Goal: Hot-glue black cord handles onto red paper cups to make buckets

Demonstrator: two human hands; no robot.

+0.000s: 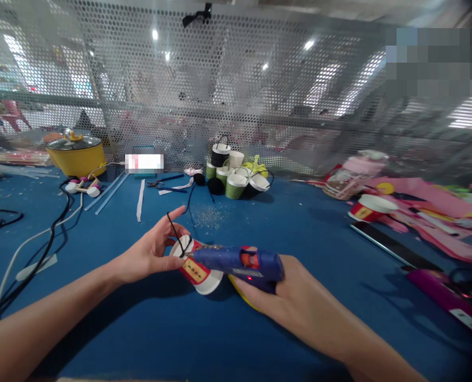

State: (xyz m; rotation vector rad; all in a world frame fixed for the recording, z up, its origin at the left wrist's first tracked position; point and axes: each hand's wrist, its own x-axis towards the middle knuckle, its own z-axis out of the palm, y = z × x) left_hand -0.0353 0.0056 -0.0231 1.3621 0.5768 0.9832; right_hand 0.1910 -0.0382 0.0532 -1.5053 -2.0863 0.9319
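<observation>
Near the middle of the table, my left hand [156, 244] grips a red and white paper cup [198, 269], which lies tilted with its wide rim toward me. A black cord [175, 228] loops over the left index finger and reaches the cup's base. In my right hand [287, 297] is a blue glue gun [236, 262] with a red light on its side. Its nozzle points left, at the cup's base by the end of the cord; whether it touches, I cannot tell. A yellow curved edge shows under the right hand.
Small green, black and white buckets [236, 183] cluster at the back. A yellow pot [76, 156] stands back left, near pliers [166, 180] and cables [52, 228]. On the right are another red cup [371, 208], a phone [395, 246], a purple device [445, 297] and a jar [353, 175].
</observation>
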